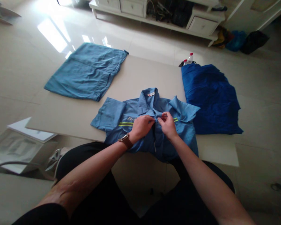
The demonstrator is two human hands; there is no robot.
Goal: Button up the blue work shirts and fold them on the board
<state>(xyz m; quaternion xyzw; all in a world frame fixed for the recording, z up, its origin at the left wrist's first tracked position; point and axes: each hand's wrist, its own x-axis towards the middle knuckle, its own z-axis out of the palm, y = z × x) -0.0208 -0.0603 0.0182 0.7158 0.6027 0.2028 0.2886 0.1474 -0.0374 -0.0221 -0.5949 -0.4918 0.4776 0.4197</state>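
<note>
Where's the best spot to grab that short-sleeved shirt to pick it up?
Probably at the shoulders, one on each side of the collar, pinched from above: the shirt lies front up, sleeves out to the sides, leaving both shoulders uncovered.

Bright light reflects off the tiled floor (154, 43) near white cabinets (133, 7).

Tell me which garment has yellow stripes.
The shirt touched by the left hand and right hand; the leftmost garment and dark-blue garment show none.
</note>
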